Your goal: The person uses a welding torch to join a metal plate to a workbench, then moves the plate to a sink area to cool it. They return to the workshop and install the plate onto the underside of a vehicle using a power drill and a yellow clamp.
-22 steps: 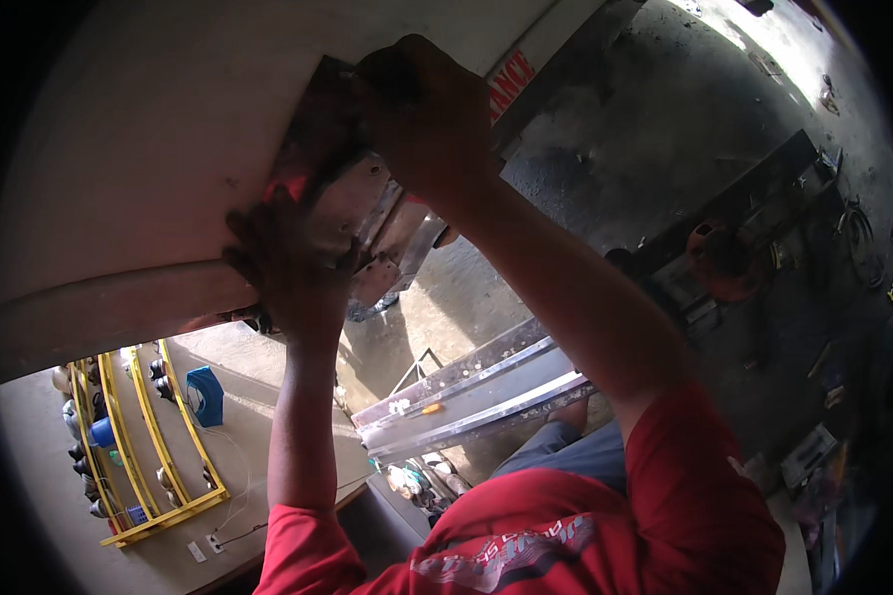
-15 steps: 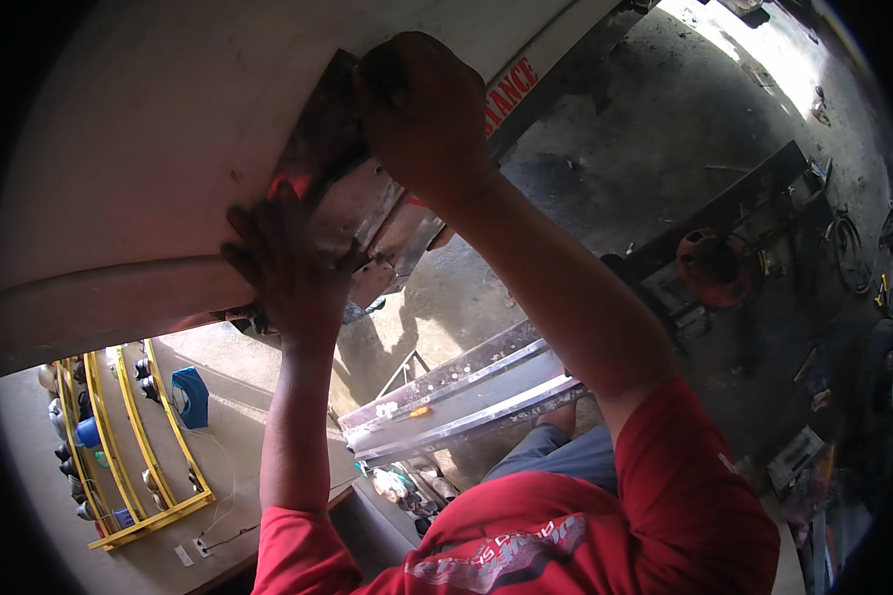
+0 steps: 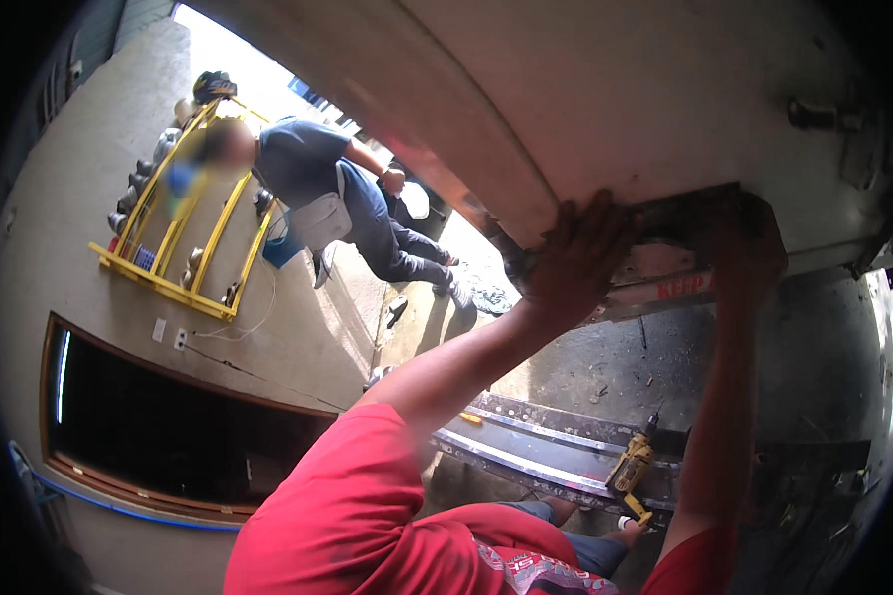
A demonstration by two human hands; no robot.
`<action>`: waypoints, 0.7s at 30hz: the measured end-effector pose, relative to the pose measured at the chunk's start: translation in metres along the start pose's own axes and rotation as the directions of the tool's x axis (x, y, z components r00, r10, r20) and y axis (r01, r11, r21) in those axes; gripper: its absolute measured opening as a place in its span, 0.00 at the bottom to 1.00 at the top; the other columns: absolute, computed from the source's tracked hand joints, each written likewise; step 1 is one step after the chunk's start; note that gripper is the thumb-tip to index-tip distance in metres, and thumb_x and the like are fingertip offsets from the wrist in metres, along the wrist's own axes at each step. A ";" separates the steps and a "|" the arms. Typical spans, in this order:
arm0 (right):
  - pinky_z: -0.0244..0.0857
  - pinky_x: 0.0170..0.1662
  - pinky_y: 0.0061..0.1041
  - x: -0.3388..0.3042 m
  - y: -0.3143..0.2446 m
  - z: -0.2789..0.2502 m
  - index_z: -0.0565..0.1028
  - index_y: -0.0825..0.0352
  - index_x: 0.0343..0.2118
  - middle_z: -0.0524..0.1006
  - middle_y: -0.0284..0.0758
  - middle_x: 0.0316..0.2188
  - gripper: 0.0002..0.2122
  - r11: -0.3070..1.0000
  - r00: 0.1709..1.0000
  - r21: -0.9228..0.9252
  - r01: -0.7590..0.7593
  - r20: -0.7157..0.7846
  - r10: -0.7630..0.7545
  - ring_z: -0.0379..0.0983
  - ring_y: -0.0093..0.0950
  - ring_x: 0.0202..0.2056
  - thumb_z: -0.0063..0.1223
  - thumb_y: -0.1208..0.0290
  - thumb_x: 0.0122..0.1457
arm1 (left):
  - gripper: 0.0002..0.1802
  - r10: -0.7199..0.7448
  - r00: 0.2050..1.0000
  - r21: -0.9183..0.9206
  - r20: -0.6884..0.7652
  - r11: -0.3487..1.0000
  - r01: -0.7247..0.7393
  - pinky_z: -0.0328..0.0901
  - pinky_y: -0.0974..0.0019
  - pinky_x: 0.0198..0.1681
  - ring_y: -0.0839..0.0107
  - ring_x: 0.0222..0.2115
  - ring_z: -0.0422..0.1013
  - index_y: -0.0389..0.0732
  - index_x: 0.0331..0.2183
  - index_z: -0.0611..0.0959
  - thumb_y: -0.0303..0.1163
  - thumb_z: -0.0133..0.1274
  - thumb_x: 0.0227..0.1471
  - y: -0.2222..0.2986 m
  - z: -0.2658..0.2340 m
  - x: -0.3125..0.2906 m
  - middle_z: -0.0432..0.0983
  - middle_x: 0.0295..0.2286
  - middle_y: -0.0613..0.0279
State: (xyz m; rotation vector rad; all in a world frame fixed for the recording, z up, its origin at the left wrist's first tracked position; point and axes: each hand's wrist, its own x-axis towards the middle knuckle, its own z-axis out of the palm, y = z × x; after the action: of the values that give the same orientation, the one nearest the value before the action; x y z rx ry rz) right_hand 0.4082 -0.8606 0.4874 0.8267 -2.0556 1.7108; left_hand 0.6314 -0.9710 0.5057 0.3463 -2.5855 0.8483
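Overhead spreads a large white vehicle body panel, with a dark, flat strip along its lower edge. My left hand lies against the panel at the strip's left end, fingers spread. At the strip's right end, my right hand is closed, with its fingers curled in shadow. What it grips is hidden; it may be the strip's edge. Between my hands, below the strip, bare metal with holes shows beside red lettering.
A yellow cordless drill lies on a long metal-edged plank below my arms. Another person bends at the left, near a yellow rack with several helmets and other items. A dark, wood-framed window is in the wall.
The view has swung left, bringing the other person, the window and the drill into sight. My hands stay at the two ends of the dark strip.
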 end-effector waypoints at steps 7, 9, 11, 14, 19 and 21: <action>0.77 0.44 0.32 -0.063 0.019 -0.043 0.69 0.66 0.64 0.82 0.39 0.44 0.27 0.975 0.975 0.195 -0.102 0.216 0.059 0.82 0.29 0.40 0.61 0.75 0.62 | 0.34 -0.034 0.999 -0.006 0.006 0.999 0.034 0.53 0.37 0.70 0.54 0.70 0.58 0.42 0.65 0.74 0.36 0.51 0.57 -0.002 -0.001 -0.001 0.67 0.65 0.51; 0.76 0.44 0.36 -0.102 0.062 -0.076 0.72 0.66 0.59 0.82 0.42 0.43 0.23 0.946 0.939 0.159 -0.282 0.250 0.238 0.82 0.36 0.39 0.63 0.73 0.61 | 0.40 0.024 0.999 -0.027 -0.030 0.999 -0.024 0.50 0.35 0.70 0.48 0.70 0.55 0.40 0.67 0.70 0.48 0.52 0.57 -0.007 0.010 0.014 0.64 0.66 0.46; 0.75 0.43 0.40 -0.182 0.095 -0.108 0.75 0.66 0.54 0.82 0.45 0.41 0.20 0.879 0.850 0.081 -0.471 0.308 0.427 0.82 0.42 0.39 0.64 0.71 0.59 | 0.48 0.001 1.000 0.039 -0.028 0.999 0.000 0.48 0.33 0.70 0.42 0.71 0.52 0.39 0.68 0.67 0.60 0.54 0.56 -0.005 0.019 -0.005 0.60 0.67 0.42; 0.74 0.48 0.43 -0.302 0.137 -0.168 0.76 0.67 0.50 0.81 0.46 0.41 0.19 0.746 0.592 -0.424 -0.514 0.454 0.666 0.80 0.47 0.44 0.65 0.66 0.58 | 0.59 -0.078 0.988 0.364 0.136 0.931 0.023 0.49 0.30 0.69 0.40 0.71 0.49 0.41 0.71 0.61 0.76 0.48 0.54 0.009 0.012 0.004 0.55 0.70 0.43; 0.74 0.48 0.44 -0.438 0.175 -0.288 0.75 0.68 0.54 0.81 0.47 0.42 0.22 0.610 0.469 -0.636 -0.472 0.404 0.785 0.80 0.48 0.45 0.65 0.67 0.58 | 0.57 0.113 0.989 0.315 -0.100 0.946 -0.076 0.58 0.29 0.62 0.38 0.67 0.59 0.46 0.70 0.65 0.77 0.52 0.53 -0.018 0.033 0.003 0.64 0.66 0.48; 0.75 0.47 0.47 -0.444 0.193 -0.322 0.74 0.67 0.55 0.81 0.49 0.45 0.23 0.447 0.350 -0.681 -0.581 0.287 0.892 0.80 0.50 0.45 0.63 0.68 0.56 | 0.58 0.108 0.993 0.392 -0.043 0.916 -0.083 0.61 0.30 0.59 0.38 0.65 0.62 0.45 0.68 0.67 0.78 0.52 0.51 -0.012 0.030 0.006 0.66 0.65 0.49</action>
State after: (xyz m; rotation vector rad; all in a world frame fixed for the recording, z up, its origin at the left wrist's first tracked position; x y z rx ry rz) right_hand 0.5970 -0.4317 0.1432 0.1785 -3.6007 1.1360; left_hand 0.6220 -0.9996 0.4925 0.2974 -2.3783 1.3923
